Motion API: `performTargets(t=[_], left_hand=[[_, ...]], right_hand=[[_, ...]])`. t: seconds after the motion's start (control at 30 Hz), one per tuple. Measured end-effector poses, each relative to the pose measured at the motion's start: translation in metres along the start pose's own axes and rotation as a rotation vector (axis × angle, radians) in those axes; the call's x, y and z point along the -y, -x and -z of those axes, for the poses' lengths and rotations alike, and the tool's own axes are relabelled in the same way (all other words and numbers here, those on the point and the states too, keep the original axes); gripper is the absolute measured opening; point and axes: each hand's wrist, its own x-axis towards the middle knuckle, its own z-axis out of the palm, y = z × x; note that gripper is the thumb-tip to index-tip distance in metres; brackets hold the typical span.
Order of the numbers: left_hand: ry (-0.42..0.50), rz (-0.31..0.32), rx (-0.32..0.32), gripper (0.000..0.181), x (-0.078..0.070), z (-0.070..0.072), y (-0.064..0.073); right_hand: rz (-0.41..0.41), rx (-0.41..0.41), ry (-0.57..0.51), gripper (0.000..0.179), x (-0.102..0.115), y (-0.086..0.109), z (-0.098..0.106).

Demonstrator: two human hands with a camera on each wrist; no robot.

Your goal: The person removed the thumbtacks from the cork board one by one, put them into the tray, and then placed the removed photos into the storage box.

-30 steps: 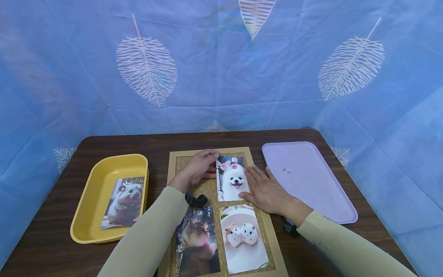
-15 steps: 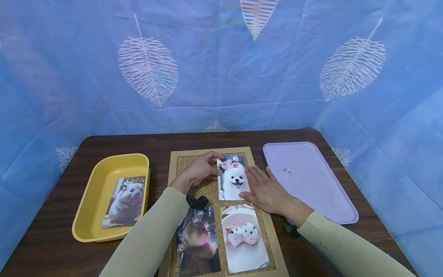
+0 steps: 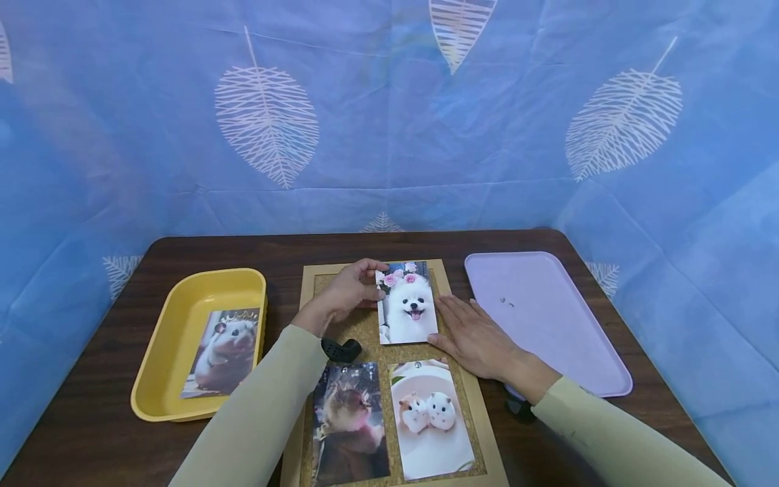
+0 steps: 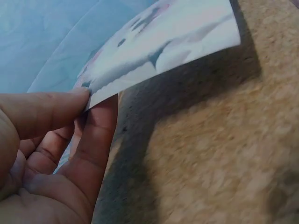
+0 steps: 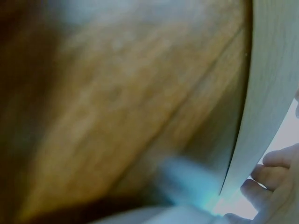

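My left hand (image 3: 343,294) pinches the left edge of a photo of a white dog with pink flowers (image 3: 410,311). In the left wrist view the thumb lies on top of the photo and fingers are under it; the near edge is raised, casting a shadow on the cork. Beneath is a wood-framed cork board (image 3: 360,331). My right hand (image 3: 477,338) lies with fingers extended over the board's right frame strip, thumb tip at the photo's lower right corner. Lower on the board are a dark animal photo (image 3: 351,433) and a photo of two hamsters (image 3: 429,429).
A yellow tray (image 3: 159,338) on the left holds a photo of a crowned hamster (image 3: 224,355). To the right lies a lilac tray (image 3: 566,325) with a few tiny metallic pieces (image 3: 506,302). A small pin (image 3: 418,364) shows at the two-hamster photo's top. Behind the table (image 3: 292,247) hangs a blue leaf-print cloth.
The dog photo has shifted up and slightly left, with its edge lifted off the cork. My left hand has moved with it. The right hand has stayed nearly in place, the photo's right edge drawing away.
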Motion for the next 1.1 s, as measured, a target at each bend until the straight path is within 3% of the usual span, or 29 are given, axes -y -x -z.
performTargets(t=[0.43,0.67,0.93,1.1], left_hand=[[-0.039,-0.063,0.026,0.049,-0.017,0.025,0.025],[-0.041,-0.059,0.02,0.048,-0.02,0.039,0.041],[-0.064,-0.084,0.009,0.05,-0.032,0.056,0.065],[-0.09,-0.092,-0.018,0.052,-0.038,0.076,0.083]], right_hand=[[0.025,-0.013,0.052,0.08,0.0,0.008,-0.006],[0.02,0.015,0.066,0.084,0.004,0.009,-0.007],[0.014,0.007,0.061,0.084,0.004,0.01,-0.005],[0.022,-0.004,0.053,0.084,0.004,0.01,-0.003]])
